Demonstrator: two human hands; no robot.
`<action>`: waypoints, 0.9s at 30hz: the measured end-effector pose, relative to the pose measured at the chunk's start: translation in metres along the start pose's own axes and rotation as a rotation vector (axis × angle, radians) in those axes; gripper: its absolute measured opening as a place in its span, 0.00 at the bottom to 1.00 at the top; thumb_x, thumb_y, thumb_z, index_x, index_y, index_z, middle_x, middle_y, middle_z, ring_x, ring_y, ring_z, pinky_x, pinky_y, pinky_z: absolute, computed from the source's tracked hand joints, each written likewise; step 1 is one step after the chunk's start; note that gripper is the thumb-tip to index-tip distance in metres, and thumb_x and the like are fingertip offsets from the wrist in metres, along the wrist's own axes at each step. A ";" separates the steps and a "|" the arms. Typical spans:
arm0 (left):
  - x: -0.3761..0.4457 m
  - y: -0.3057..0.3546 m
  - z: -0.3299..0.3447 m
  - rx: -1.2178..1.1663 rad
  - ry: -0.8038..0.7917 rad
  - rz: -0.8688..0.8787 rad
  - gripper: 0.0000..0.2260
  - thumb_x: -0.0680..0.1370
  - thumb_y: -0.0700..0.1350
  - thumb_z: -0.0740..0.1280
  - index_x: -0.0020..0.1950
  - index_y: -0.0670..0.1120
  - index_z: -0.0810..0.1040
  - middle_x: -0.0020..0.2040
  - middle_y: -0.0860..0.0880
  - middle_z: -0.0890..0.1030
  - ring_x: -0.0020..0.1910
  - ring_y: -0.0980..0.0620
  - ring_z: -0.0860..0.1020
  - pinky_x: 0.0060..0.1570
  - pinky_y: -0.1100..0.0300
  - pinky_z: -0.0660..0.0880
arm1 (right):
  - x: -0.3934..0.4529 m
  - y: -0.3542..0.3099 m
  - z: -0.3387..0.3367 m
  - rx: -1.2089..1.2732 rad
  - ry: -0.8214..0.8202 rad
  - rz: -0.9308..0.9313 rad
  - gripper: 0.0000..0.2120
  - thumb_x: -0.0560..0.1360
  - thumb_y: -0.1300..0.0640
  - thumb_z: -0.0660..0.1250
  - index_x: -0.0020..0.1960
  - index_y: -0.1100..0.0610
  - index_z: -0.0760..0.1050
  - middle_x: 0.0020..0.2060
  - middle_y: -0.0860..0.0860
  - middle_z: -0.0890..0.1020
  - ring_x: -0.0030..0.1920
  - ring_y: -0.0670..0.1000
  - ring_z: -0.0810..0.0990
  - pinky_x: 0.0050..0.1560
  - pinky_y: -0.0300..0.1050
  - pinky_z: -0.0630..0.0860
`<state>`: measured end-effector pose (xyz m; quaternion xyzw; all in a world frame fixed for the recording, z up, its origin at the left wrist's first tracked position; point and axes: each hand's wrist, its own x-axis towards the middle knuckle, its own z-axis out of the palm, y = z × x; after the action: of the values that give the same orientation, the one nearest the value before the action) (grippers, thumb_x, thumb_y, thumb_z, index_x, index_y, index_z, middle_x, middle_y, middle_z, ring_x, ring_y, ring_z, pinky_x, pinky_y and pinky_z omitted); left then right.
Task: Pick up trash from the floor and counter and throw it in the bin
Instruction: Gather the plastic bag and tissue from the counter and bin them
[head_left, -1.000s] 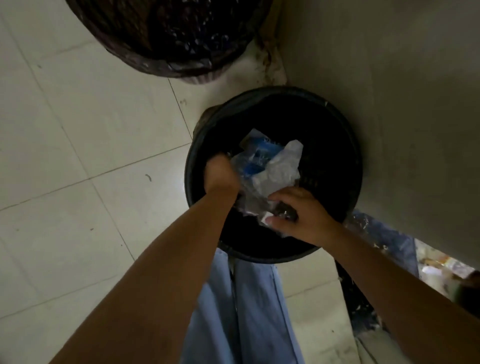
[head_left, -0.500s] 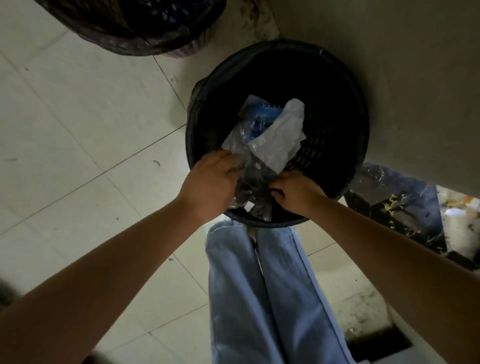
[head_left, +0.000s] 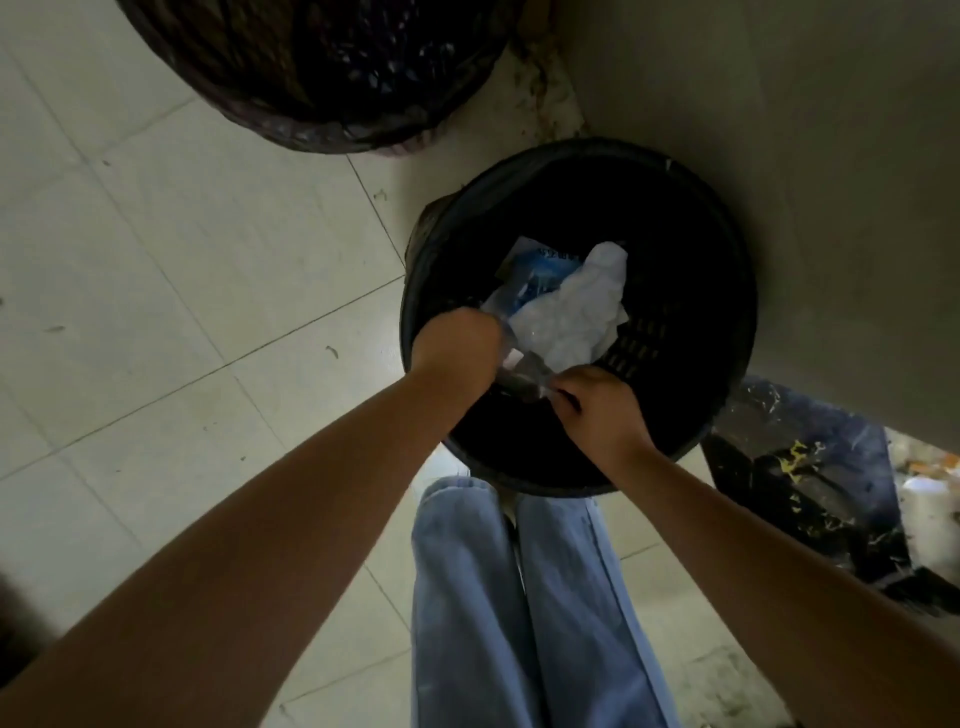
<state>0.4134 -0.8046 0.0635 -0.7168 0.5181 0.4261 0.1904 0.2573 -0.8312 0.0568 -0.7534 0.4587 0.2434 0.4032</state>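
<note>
Head view puts your two hands over the mouth of the black bin (head_left: 727, 291), both clamped on one bundle of trash (head_left: 566, 312). Your left hand (head_left: 457, 353) is fisted around the near-left end of the clear plastic, knuckles up, so the fingertips are hidden from you. Your right hand (head_left: 597, 410) pinches the bundle's lower tail between thumb and curled fingers, just inside the near rim. From those two grips the bundle fans away from you and up: crumpled white plastic on the right, a blue printed wrapper (head_left: 540, 267) behind it on the left (the print is too small to read). All of it hangs inside the rim's circle, above the dark interior, where slotted wall openings show to the right of the white plastic. The bin stands on pale floor tiles (head_left: 182, 260) against a grey wall (head_left: 805, 156). A second, larger dark basket (head_left: 311, 67) sits farther away to the left. Your light blue trousers (head_left: 519, 623) stand just short of the bin.
</note>
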 end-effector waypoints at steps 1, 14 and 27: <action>0.010 0.002 -0.003 0.021 0.000 -0.033 0.13 0.81 0.37 0.57 0.62 0.36 0.75 0.62 0.37 0.76 0.61 0.39 0.76 0.59 0.50 0.75 | 0.014 0.000 0.004 0.003 0.018 0.030 0.11 0.77 0.65 0.60 0.48 0.68 0.81 0.49 0.66 0.82 0.52 0.62 0.80 0.52 0.48 0.74; -0.052 0.004 -0.002 0.324 0.035 0.052 0.23 0.79 0.41 0.61 0.73 0.38 0.62 0.71 0.38 0.67 0.70 0.40 0.65 0.71 0.49 0.62 | -0.021 -0.008 -0.012 -0.360 -0.251 0.107 0.20 0.78 0.58 0.55 0.69 0.59 0.68 0.68 0.58 0.70 0.70 0.59 0.66 0.71 0.49 0.67; -0.303 -0.023 -0.086 -0.233 0.396 -0.438 0.24 0.84 0.50 0.48 0.78 0.47 0.46 0.80 0.46 0.44 0.79 0.46 0.42 0.78 0.50 0.44 | -0.184 -0.212 -0.147 -0.665 0.083 -0.379 0.27 0.81 0.45 0.47 0.77 0.52 0.46 0.78 0.53 0.47 0.77 0.57 0.43 0.77 0.56 0.41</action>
<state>0.4397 -0.6816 0.3531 -0.8972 0.3263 0.2837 0.0897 0.3606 -0.8083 0.3558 -0.9237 0.2234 0.2696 0.1557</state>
